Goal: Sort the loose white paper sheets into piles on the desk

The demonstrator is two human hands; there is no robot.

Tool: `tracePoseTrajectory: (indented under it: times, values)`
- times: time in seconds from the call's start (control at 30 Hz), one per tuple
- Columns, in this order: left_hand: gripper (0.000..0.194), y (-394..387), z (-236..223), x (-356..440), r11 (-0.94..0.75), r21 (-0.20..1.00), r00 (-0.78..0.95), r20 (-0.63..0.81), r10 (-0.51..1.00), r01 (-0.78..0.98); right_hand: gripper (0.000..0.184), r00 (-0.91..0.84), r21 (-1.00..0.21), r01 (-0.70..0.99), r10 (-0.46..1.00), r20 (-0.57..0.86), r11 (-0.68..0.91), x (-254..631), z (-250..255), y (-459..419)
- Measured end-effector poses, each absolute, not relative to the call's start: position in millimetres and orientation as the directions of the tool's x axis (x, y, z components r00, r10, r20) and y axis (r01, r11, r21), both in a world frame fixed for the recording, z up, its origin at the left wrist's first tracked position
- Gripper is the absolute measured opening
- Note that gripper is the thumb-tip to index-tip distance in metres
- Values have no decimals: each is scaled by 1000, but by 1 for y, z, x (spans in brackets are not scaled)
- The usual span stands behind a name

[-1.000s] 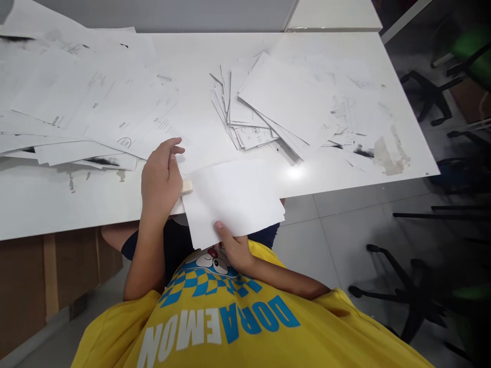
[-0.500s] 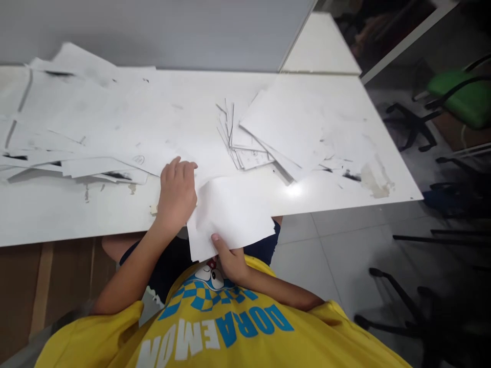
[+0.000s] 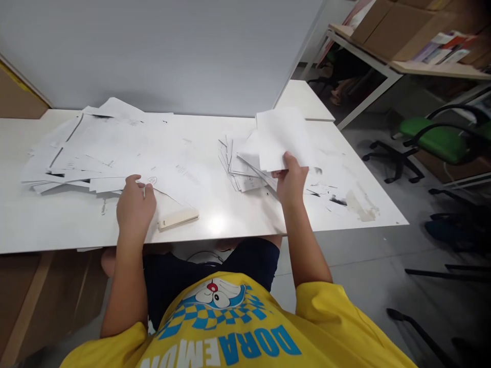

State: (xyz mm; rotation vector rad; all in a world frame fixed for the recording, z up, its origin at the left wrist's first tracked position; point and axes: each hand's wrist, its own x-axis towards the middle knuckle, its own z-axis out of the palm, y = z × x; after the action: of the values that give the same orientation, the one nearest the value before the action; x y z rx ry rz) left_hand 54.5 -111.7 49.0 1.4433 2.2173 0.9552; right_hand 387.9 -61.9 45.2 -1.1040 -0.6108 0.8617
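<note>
My right hand (image 3: 291, 179) grips a blank white sheet of paper (image 3: 284, 135), thumb on top, raised over the right-hand paper stack. Whether more than one sheet is in it, I cannot tell. Beneath it lies a fanned stack of papers (image 3: 245, 183). At the near edge of a wide, messy pile of papers (image 3: 115, 140) on the left is my left hand (image 3: 135, 209); its thumb and forefinger are apart and seem to touch the top sheet. A narrow cream-coloured flat object (image 3: 178, 219) lies just right of that hand.
The white table (image 3: 230, 225) ends close to my lap. A grey partition (image 3: 172, 51) stands along its back. Stains mark the table's right end. Beyond it are a green chair (image 3: 437, 138) and a desk with a cardboard box (image 3: 402, 30).
My right hand has carried the paper from over my lap, forward and right, to above the right stack. My left hand has moved left to the left pile. The cream-coloured object is now uncovered.
</note>
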Motion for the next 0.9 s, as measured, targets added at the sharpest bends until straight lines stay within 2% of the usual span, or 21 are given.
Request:
tracePoseTrajectory:
  times: [0.07,0.17,0.23,0.33,0.43,0.5,0.57,0.63,0.7,0.77,0.9]
  values:
    - [52,-108,50,46,340,638,-440,-3,898,691,24,514,-880,-470,831,-213,65,391,33,-27]
    - [66,-105,43,43,330,718,-415,-63,908,613,27,372,-750,-640,787,-492,-166,386,28,-3]
    - [72,-105,35,45,315,815,-400,-112,910,486,25,264,-710,-659,808,-526,-247,378,35,-8]
    - [76,-105,24,47,278,931,-426,-158,891,235,19,39,-735,-598,904,-426,-320,361,52,-38]
    - [70,-105,21,49,216,975,-498,-209,842,-44,26,-224,-854,-394,937,-269,-339,333,57,-68]
    - [65,-107,24,52,160,969,-525,-237,817,-189,42,-296,-966,-150,941,-162,-213,310,49,-72]
    - [58,-109,29,57,117,956,-531,-248,810,-268,54,-324,-983,184,944,-57,4,287,35,-59]
    - [50,-113,36,62,106,947,-521,-258,814,-304,66,-341,-845,508,940,-17,169,270,19,-38]
    - [41,-116,42,68,118,930,-514,-295,805,-348,74,-305,-675,706,952,-17,214,260,5,-21]
    - [35,-117,46,73,124,898,-520,-352,778,-422,77,-305,-575,779,952,-1,249,255,-6,-14]
    - [24,-110,49,80,17,799,-528,-414,742,-602,74,-468,-523,741,882,49,422,255,-16,-19]
